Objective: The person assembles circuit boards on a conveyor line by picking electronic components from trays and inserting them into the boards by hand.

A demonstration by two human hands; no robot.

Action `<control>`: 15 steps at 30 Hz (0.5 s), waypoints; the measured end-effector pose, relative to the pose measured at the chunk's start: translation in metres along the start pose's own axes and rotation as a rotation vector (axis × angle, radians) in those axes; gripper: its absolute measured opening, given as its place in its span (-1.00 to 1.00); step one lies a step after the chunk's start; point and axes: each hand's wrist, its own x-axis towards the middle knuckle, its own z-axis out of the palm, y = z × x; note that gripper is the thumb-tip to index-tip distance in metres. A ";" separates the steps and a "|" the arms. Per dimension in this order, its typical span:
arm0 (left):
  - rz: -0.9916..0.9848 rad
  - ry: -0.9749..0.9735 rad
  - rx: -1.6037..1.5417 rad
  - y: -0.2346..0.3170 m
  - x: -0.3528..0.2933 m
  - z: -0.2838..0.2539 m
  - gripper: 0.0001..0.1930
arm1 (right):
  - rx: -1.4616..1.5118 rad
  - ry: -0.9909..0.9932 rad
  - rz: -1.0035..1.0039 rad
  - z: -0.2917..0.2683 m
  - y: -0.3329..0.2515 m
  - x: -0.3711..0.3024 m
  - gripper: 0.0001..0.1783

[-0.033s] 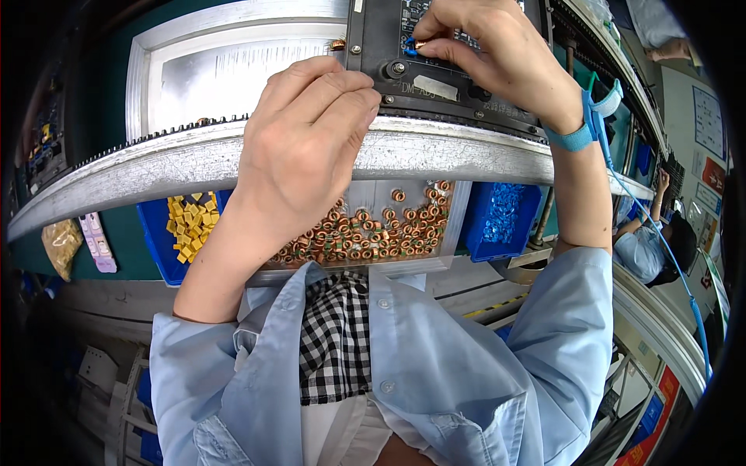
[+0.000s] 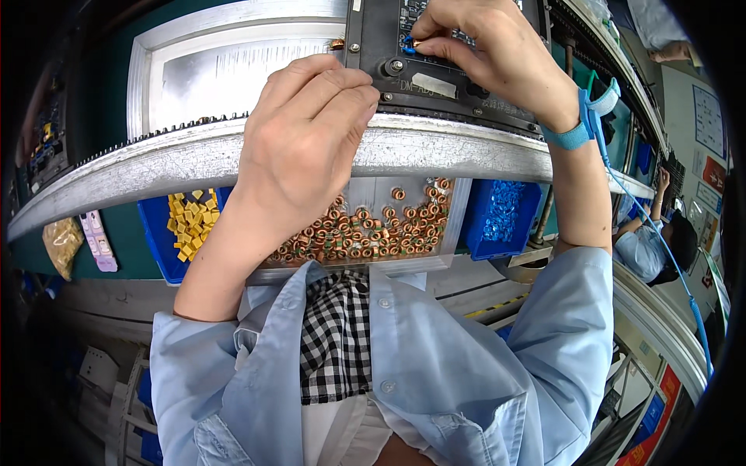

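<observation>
At the upper right, my right hand (image 2: pixel 493 54) pinches a small copper-wound coil (image 2: pixel 417 44) between thumb and forefinger. It holds the coil down at a circuit board (image 2: pixel 410 14), right beside small blue components (image 2: pixel 408 46). The board sits in a black fixture (image 2: pixel 369 58) with metal bolts. My left hand (image 2: pixel 311 124) is closed, fingers curled together at the fixture's near left corner, above the metal rail. Whatever its fingertips hold, if anything, is hidden. Another copper coil (image 2: pixel 336 44) lies at the fixture's left edge.
Below the metal rail (image 2: pixel 451 151) stand a clear tray (image 2: pixel 458 217) of copper coils, a blue bin (image 2: pixel 153 210) of yellow blocks and a blue bin (image 2: pixel 528 225) of blue parts. A blue wrist cord (image 2: pixel 645 210) trails right. Another person (image 2: pixel 645 252) sits far right.
The black fixture has slid very slightly left and away from me. Both hands keep almost the same place and grip.
</observation>
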 end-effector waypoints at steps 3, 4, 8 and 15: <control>0.065 0.050 -0.005 -0.002 0.001 0.003 -0.88 | -0.114 -0.030 -0.012 -0.009 -0.019 -0.007 -0.88; 0.094 0.074 -0.010 -0.002 0.001 0.004 -0.88 | -0.168 -0.048 -0.016 -0.013 -0.027 -0.010 -0.86; 0.082 0.036 -0.092 0.032 -0.024 -0.017 -0.86 | 0.179 -0.039 0.207 -0.002 -0.085 -0.052 -0.89; 0.061 -0.272 0.304 0.050 -0.072 0.050 -0.81 | -0.564 -0.043 0.413 0.109 -0.115 -0.129 -0.79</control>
